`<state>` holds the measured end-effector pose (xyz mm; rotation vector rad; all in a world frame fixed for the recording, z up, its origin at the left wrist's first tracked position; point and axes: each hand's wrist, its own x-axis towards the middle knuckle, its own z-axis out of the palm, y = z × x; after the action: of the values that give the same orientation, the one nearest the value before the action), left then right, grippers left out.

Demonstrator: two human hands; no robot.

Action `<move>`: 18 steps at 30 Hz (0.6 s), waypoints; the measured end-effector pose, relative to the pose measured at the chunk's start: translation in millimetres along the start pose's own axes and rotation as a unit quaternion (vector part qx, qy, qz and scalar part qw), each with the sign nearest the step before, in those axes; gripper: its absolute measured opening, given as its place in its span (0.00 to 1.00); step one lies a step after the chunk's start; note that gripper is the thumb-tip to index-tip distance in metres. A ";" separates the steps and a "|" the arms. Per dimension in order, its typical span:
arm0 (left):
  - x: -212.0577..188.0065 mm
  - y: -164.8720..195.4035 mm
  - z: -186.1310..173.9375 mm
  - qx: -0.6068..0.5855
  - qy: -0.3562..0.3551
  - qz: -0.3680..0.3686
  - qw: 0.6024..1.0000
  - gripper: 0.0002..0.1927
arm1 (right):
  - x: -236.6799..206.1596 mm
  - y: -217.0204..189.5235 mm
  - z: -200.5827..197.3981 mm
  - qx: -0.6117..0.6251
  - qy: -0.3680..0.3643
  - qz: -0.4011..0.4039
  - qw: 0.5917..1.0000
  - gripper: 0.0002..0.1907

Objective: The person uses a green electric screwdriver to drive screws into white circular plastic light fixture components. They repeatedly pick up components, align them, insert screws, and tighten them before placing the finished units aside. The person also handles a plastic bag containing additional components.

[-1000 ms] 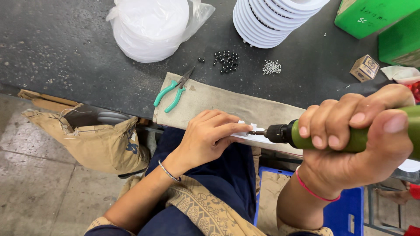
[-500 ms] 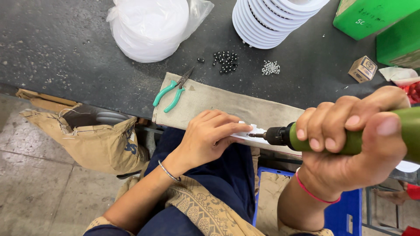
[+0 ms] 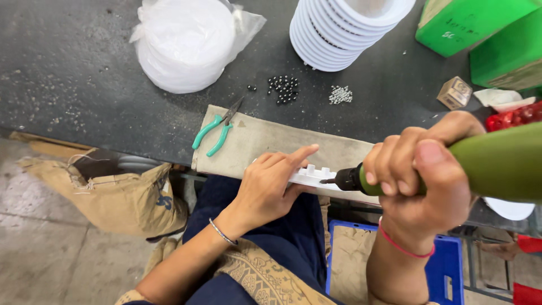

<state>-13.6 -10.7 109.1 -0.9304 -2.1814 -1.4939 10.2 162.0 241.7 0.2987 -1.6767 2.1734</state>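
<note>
My right hand (image 3: 420, 169) grips a green electric screwdriver (image 3: 497, 164) held sideways, its dark tip at a small white plastic part (image 3: 311, 175). My left hand (image 3: 268, 183) presses that part down on a beige cloth pad (image 3: 271, 144) at the near edge of the dark table (image 3: 73, 73), index finger stretched along the part. Green-handled pliers (image 3: 217, 130) lie on the pad's left end.
A bagged stack of white discs (image 3: 183, 42) and a stack of white round housings (image 3: 344, 31) stand at the back. Black beads (image 3: 282, 88) and small silver screws (image 3: 340, 94) lie between them. Green boxes (image 3: 480, 28) at right; a blue crate (image 3: 446, 265) below.
The screwdriver has tilted and come closer to the camera, filling more of the right side. My left hand stays pressed on the white part.
</note>
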 end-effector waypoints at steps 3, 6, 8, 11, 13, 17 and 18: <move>0.3 5.2 0.8 0.012 -0.020 0.003 1.000 0.35 | -4.0 -4.1 0.9 -0.010 -0.019 -0.013 1.000 0.08; -3.1 8.0 -1.2 0.037 -0.029 0.028 0.998 0.34 | -9.8 -8.0 -4.7 -0.005 -0.018 -0.022 1.000 0.09; -6.3 9.4 -1.5 0.042 -0.025 0.039 0.998 0.32 | -11.4 -9.4 -13.6 0.003 -0.015 -0.039 0.999 0.09; -10.4 8.3 -7.2 0.043 -0.029 0.034 0.998 0.30 | -3.3 4.1 -29.5 -0.038 0.038 -0.063 0.997 0.10; -11.3 5.7 -13.2 0.052 -0.048 0.019 0.997 0.30 | 7.5 21.9 -40.6 -0.069 0.062 -0.072 0.993 0.10; -10.2 0.1 -21.7 0.022 -0.046 0.001 0.999 0.26 | 31.2 57.1 -66.2 -0.105 0.063 -0.078 0.989 0.11; -9.9 -1.7 -23.8 0.015 -0.044 0.001 0.999 0.25 | 34.9 64.3 -72.3 -0.115 0.066 -0.078 0.988 0.11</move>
<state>-9.5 -36.1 111.3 -1.0059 -2.2578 -1.4414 -43.9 223.3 179.4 0.2090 -1.7473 1.8253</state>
